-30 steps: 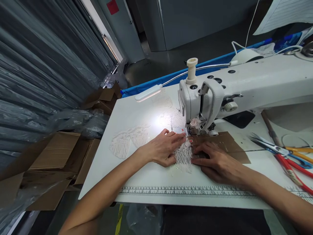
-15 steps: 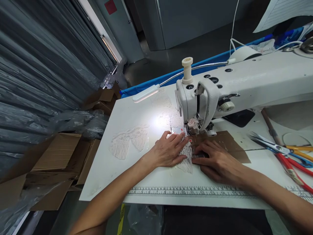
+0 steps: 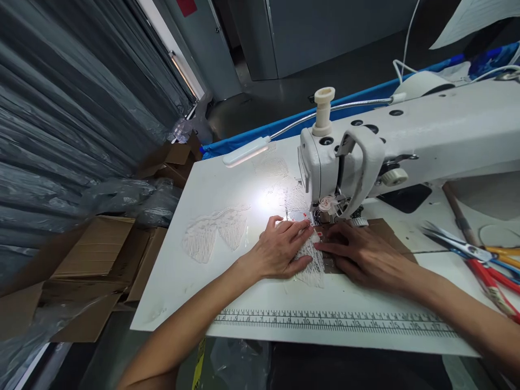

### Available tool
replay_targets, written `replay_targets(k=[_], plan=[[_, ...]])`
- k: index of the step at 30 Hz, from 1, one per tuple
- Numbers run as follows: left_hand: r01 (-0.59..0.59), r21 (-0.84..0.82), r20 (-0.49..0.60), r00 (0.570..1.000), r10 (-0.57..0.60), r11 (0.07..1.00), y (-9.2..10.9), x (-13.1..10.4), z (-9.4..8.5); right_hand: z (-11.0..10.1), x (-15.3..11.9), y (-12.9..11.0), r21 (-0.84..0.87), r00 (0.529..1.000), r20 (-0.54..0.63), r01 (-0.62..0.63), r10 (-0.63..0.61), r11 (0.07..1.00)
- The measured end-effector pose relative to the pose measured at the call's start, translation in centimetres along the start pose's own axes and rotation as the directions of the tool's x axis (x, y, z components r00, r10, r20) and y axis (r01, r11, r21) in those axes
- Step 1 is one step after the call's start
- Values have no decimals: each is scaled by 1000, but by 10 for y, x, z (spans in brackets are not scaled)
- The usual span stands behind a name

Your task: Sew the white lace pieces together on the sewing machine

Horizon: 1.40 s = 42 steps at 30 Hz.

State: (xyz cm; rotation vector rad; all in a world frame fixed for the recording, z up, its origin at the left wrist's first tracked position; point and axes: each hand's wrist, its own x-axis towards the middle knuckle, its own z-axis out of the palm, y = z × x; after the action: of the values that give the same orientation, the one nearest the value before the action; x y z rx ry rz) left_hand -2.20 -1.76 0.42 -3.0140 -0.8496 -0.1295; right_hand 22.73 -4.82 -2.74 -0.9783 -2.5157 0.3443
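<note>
My left hand (image 3: 280, 249) lies flat with its fingers spread on a white lace piece (image 3: 312, 265), just in front of the needle area of the white sewing machine (image 3: 426, 132). My right hand (image 3: 359, 252) rests at the right edge of the lace, over a brown sheet (image 3: 385, 233); its index finger points left and the other fingers are bent, partly hidden. A pink fabric flower (image 3: 328, 204) hangs by the presser foot. Another lace piece (image 3: 217, 233) lies flat on the white table (image 3: 170, 292) to the left.
A lit lamp (image 3: 246, 152) on a bendable neck reaches over the table. Scissors (image 3: 459, 244) and red-handled tools (image 3: 493, 284) lie at the right. A printed ruler (image 3: 325, 320) runs along the front edge. Open cardboard boxes (image 3: 93, 249) stand at the left.
My right hand has moved up and slightly inward, closer to the needle area. My left hand stays on the lace. The view has shifted slightly, so the machine appears further right.
</note>
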Motion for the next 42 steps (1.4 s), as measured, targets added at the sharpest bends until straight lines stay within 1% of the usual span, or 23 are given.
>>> replay_targets(k=[5, 8, 12, 16, 20, 24, 31, 42], plan=[[44, 57, 4, 999, -45, 997, 7, 7, -1, 4, -2, 2, -2, 1000, -27, -13, 13, 1000], [51, 81, -2, 999, -51, 995, 7, 12, 1, 7, -2, 2, -29, 999, -41, -27, 26, 999], [37, 57, -28, 999, -35, 998, 2, 18, 1, 8, -1, 0, -82, 998, -27, -54, 52, 995], [73, 32, -75, 995, -70, 997, 1, 18, 5, 9, -1, -4, -111, 997, -38, -77, 73, 991], [75, 20, -92, 993, -73, 997, 2, 17, 8, 9, 0, -5, -101, 996, -41, -87, 84, 991], [72, 1, -105, 992, -71, 997, 1, 16, 7, 8, -1, -6, -95, 995, -33, -100, 97, 990], [68, 15, -82, 994, -67, 998, 0, 15, 7, 9, -2, -11, -89, 991, -43, -129, 125, 988], [71, 33, -70, 995, -69, 997, 0, 16, 7, 10, -3, -9, -82, 992, -24, -124, 123, 989]])
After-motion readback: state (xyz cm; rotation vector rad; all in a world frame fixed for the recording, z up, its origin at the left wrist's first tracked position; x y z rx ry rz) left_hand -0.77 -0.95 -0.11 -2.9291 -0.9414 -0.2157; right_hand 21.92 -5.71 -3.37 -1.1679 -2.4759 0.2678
